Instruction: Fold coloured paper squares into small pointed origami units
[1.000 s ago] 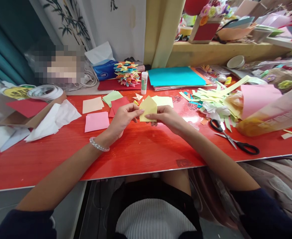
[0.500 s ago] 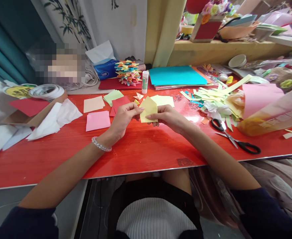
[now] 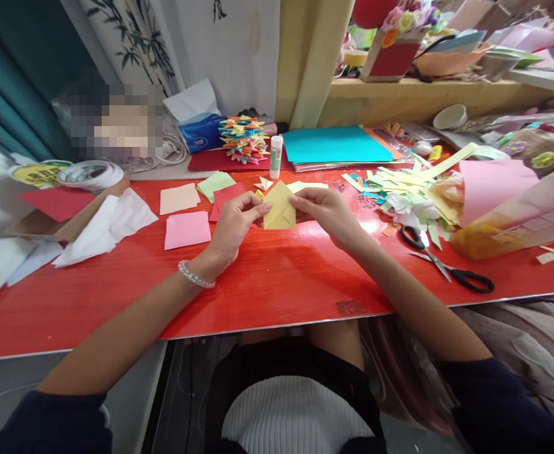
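A folded piece of yellow paper (image 3: 279,211) is held up between my two hands, with a pointed top and crease lines across its lower part. My left hand (image 3: 235,221) pinches its left edge between thumb and fingers. On the opposite edge, my right hand (image 3: 326,211) grips it the same way, near the upper right. Behind the paper lie a small folded paper piece (image 3: 264,183), a pale green sheet (image 3: 307,186) and red squares (image 3: 227,197). Pink squares (image 3: 187,231) rest left of my left hand.
A glue stick (image 3: 275,157) stands behind the paper, beside a multicoloured folded-paper stack (image 3: 243,140). Black-handled scissors (image 3: 440,258) lie open on the right, near paper strips (image 3: 411,186). Blue sheets (image 3: 336,144) lie at the back. White tissue (image 3: 106,227) and a tape roll (image 3: 90,174) sit left.
My right hand's fingers have moved up from across the paper's lower front to its upper right edge. The paper's creased lower part now shows.
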The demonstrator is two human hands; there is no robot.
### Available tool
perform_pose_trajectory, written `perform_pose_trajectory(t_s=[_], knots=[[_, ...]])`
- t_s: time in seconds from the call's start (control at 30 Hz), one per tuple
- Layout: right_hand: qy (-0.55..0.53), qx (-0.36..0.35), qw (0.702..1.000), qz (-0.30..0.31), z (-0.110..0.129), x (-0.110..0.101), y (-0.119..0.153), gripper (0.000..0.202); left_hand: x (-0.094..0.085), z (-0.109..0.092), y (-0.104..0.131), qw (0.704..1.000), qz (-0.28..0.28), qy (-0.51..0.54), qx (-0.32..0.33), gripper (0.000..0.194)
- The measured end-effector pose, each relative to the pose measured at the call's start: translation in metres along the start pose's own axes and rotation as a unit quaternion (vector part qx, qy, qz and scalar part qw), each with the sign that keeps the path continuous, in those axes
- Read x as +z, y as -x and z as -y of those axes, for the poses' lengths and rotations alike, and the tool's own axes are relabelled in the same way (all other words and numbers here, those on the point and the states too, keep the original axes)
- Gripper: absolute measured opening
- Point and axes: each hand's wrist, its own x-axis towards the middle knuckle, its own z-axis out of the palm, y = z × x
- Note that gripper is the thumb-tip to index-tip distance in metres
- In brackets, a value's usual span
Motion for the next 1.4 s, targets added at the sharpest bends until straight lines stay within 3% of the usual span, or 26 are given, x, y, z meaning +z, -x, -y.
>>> perform_pose_trajectory(t_s=[0.27, 0.43, 0.67, 0.77, 0.97, 1.17, 1.4], knots=[[0.092, -0.048, 0.991, -0.08, 0.0, 0.001, 0.003, 0.039, 0.003, -0.003, 0.0, 0.998, 0.048, 0.031, -0.022, 0.023], [0.065, -0.045, 0.993, -0.084, -0.001, -0.002, -0.001, 0.038, 0.003, -0.005, -0.002, 0.993, 0.102, 0.002, -0.051, 0.024], [-0.008, 0.002, 1.0, 0.026, 0.002, -0.005, -0.003, 0.035, 0.002, -0.005, 0.0, 0.995, 0.079, 0.011, -0.053, 0.021], [-0.002, 0.015, 1.0, 0.01, 0.003, -0.005, -0.003, 0.031, 0.001, -0.006, -0.001, 0.995, 0.084, 0.018, -0.056, 0.02], [-0.026, 0.009, 0.999, 0.028, 0.004, -0.006, -0.001, 0.025, -0.001, -0.007, -0.002, 0.999, 0.033, 0.025, -0.02, 0.018], [-0.026, 0.007, 1.0, -0.014, 0.001, -0.008, -0.001, 0.034, -0.002, -0.011, -0.001, 1.0, 0.018, -0.004, -0.011, 0.029], [-0.073, 0.017, 0.997, -0.009, -0.001, -0.009, -0.002, 0.029, -0.001, -0.008, -0.001, 0.998, 0.018, 0.05, 0.017, 0.021]])
